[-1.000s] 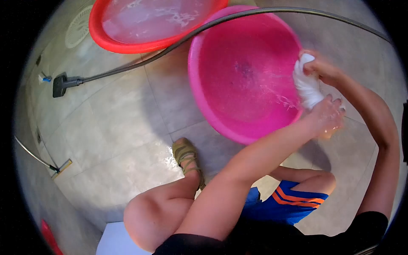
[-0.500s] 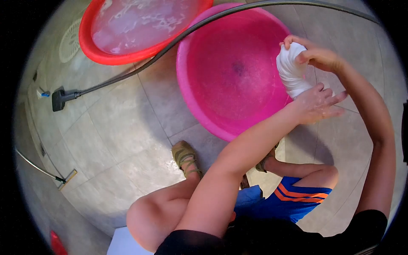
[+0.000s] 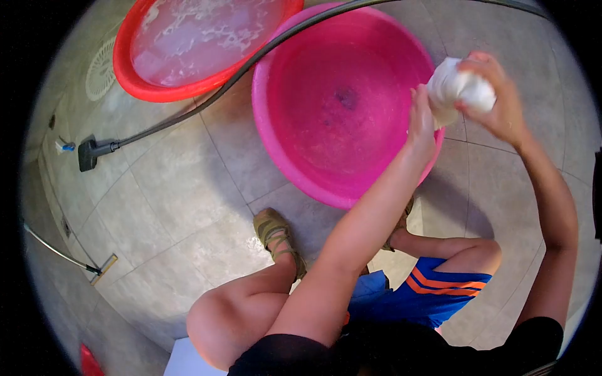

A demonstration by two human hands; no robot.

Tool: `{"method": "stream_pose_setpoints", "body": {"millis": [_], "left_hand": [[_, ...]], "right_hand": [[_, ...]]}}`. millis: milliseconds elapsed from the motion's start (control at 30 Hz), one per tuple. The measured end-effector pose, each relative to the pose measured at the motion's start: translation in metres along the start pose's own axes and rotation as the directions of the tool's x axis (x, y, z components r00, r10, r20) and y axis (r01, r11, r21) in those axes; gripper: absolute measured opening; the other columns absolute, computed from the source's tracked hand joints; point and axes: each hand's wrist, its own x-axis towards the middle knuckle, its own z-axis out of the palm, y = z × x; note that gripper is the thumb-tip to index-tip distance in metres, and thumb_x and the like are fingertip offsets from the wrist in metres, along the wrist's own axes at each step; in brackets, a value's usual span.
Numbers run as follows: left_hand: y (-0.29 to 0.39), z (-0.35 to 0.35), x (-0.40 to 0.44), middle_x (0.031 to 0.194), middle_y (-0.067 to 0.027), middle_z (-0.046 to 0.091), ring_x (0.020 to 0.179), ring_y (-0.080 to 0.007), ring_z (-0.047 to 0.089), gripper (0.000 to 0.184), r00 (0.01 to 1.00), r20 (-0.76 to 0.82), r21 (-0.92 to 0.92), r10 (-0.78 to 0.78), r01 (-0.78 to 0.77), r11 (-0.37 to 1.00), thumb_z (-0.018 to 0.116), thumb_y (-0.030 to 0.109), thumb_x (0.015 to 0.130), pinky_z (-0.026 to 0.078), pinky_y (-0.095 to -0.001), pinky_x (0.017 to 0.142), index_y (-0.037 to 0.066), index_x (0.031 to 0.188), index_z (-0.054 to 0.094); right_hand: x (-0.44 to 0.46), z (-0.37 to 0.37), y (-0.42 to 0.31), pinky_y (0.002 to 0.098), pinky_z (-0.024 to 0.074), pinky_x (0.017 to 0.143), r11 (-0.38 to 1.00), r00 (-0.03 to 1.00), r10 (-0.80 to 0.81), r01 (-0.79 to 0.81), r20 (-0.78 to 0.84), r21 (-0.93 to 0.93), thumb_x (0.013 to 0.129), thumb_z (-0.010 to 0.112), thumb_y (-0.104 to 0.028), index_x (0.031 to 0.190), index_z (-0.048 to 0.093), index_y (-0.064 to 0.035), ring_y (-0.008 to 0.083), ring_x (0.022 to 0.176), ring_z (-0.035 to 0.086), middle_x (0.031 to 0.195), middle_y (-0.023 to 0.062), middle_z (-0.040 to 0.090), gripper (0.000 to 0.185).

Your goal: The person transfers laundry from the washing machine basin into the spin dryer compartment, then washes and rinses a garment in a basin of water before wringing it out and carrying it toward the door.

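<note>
A bunched, twisted white cloth [image 3: 446,88] is held in the air above the right rim of the pink basin [image 3: 264,119]. My right hand [image 3: 501,103] is closed around its upper right end, slightly blurred. My left hand [image 3: 422,125] lies along the cloth's lower left side, with the fingers pointing up against it and part of the grip hidden. Inside the basin there is shallow water, and a dark patch shows at the bottom.
A red basin [image 3: 122,62] of cloudy, foamy water stands at the upper left. A dark hose [image 3: 232,84] crosses both basins, ending in a black head [image 3: 89,153] on the tiled floor. A squeegee [image 3: 103,269] and floor drain [image 3: 100,69] are at the left.
The cloth has tilted and shifted right, bunched more tightly. My left hand has moved up and left from below the cloth, its spread fingers now against the side. My right hand has turned.
</note>
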Motion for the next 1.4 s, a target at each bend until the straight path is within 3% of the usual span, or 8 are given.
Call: {"method": "stream_pose_setpoints", "body": {"millis": [200,367,533,633,833,1000,1133,1400], "left_hand": [[0.044,-0.010,-0.011,0.115,-0.0160,0.058,0.107,-0.0317,0.055,0.080,0.941,0.025,-0.228,-0.337,0.334,0.915,0.023,0.070,0.085,0.044,-0.0452,0.094,0.004,0.121,0.050],[0.051,-0.034,-0.005,0.105,-0.0193,0.061,0.098,-0.0351,0.060,0.079,0.853,0.078,-0.218,-0.516,0.519,0.826,0.031,0.073,0.082,0.046,-0.0486,0.091,0.005,0.115,0.054],[0.037,-0.059,0.010,0.098,-0.0168,0.064,0.088,-0.0323,0.063,0.037,0.868,0.215,-0.435,-0.448,0.496,0.752,0.053,0.037,0.083,0.050,-0.0470,0.083,0.006,0.103,0.059],[0.043,-0.050,-0.012,0.094,-0.0116,0.064,0.088,-0.0261,0.062,0.024,0.932,0.166,-0.399,-0.321,0.361,0.843,0.060,0.024,0.080,0.050,-0.0404,0.084,0.006,0.097,0.061],[0.035,-0.020,-0.035,0.100,-0.0172,0.062,0.094,-0.0355,0.060,0.019,0.976,0.204,-0.423,-0.074,0.156,0.893,0.061,0.012,0.074,0.047,-0.0510,0.088,0.009,0.093,0.060],[0.069,0.030,-0.062,0.099,-0.0166,0.059,0.093,-0.0338,0.060,0.023,0.928,0.155,-0.004,0.338,-0.342,0.940,0.056,-0.001,0.075,0.051,-0.0502,0.082,0.010,0.094,0.050],[0.086,0.102,-0.098,0.091,-0.0154,0.061,0.086,-0.0246,0.062,0.026,0.640,0.567,0.602,0.519,-0.752,0.270,0.062,-0.003,0.068,0.051,-0.0379,0.076,0.004,0.090,0.050],[0.016,0.173,-0.146,0.076,-0.0051,0.055,0.069,-0.0232,0.057,0.019,0.108,0.989,0.029,-0.103,-0.812,-0.583,0.062,0.011,0.052,0.045,-0.0332,0.055,0.014,0.070,0.055]], "right_hand": [[-0.005,0.013,-0.039,0.0382,0.0442,0.091,0.973,0.966,-0.043,-0.017,0.256,0.228,0.067,0.073,-0.020,0.099,0.058,-0.0061,0.0308,0.102,0.054,0.103,0.0119,0.054,0.037],[-0.022,0.014,-0.076,0.0473,0.0458,0.091,0.770,0.757,-0.633,0.597,0.159,0.226,0.068,0.069,-0.017,0.088,0.058,-0.0068,0.0268,0.098,0.056,0.095,0.0091,0.052,0.025],[-0.042,-0.005,-0.089,0.0525,0.0449,0.090,0.718,0.719,-0.692,0.676,0.069,0.167,0.069,0.070,-0.014,0.088,0.058,-0.0109,0.0293,0.100,0.055,0.091,0.0086,0.052,0.023],[-0.064,-0.024,-0.091,0.0489,0.0452,0.089,0.919,0.987,-0.013,-0.053,0.163,0.392,0.066,0.074,-0.013,0.091,0.058,-0.0134,0.0322,0.100,0.055,0.099,0.0112,0.053,0.030],[-0.090,-0.039,-0.075,0.0349,0.0476,0.078,0.955,0.934,0.211,-0.135,-0.288,0.263,0.064,0.079,-0.016,0.098,0.056,-0.0071,0.0264,0.092,0.057,0.106,0.0131,0.053,0.042],[-0.121,-0.008,-0.043,0.0344,0.0473,0.083,0.164,0.496,0.867,-0.212,-0.039,0.963,0.078,0.069,-0.024,0.103,0.055,-0.0040,0.0209,0.094,0.058,0.105,0.0096,0.057,0.035],[-0.112,0.034,0.006,0.0395,0.0485,0.086,-0.608,0.560,0.678,0.061,0.477,0.792,0.083,0.062,-0.023,0.101,0.057,-0.0016,0.0245,0.094,0.060,0.103,0.0125,0.061,0.029],[-0.079,0.001,0.047,0.0370,0.0527,0.072,-0.352,0.846,0.450,-0.127,0.286,0.927,0.081,0.060,-0.019,0.092,0.061,-0.0022,0.0225,0.077,0.064,0.087,0.0113,0.066,0.020]]}}
